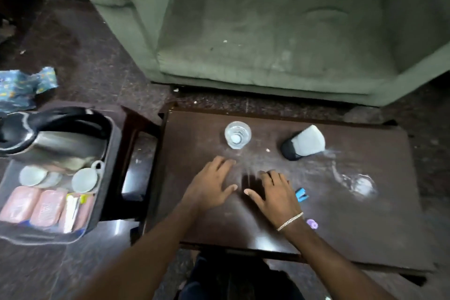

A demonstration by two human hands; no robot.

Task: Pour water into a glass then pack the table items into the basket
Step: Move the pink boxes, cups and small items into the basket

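The basket (110,178) stands on a lower dark stand to the left of the table, and its left side runs off the frame; what fills it is only partly readable: a dark-handled metal kettle (48,134) lies blurred across the far end, two or three pale round lids or saucers (32,175) and a small white cup (85,179) sit in the middle, and pink wrapped packets (47,207) lie along the near end, their labels too smeared to read. On the dark wooden table (341,214) the left hand (209,189) and the right hand (277,193) rest palm down, fingers spread wide and holding nothing, thumbs pointing at each other across a small gap; a chain bracelet (290,221) circles the right wrist. A small blue object (301,194) peeks out just beside the right hand, partly hidden by it, so its shape is unclear; a little purple item (312,223) lies near the wrist, too small to identify. The glass (237,134) stands upright beyond the left hand, seen almost straight down its mouth, with clear water inside; to its right, well apart, a grey-white container with a black cap (303,142) lies on its side, long axis running left to right, cap end pointing left toward the glass. A whitish smear (360,184) marks the tabletop at right; a green sofa (267,31) fills the background.
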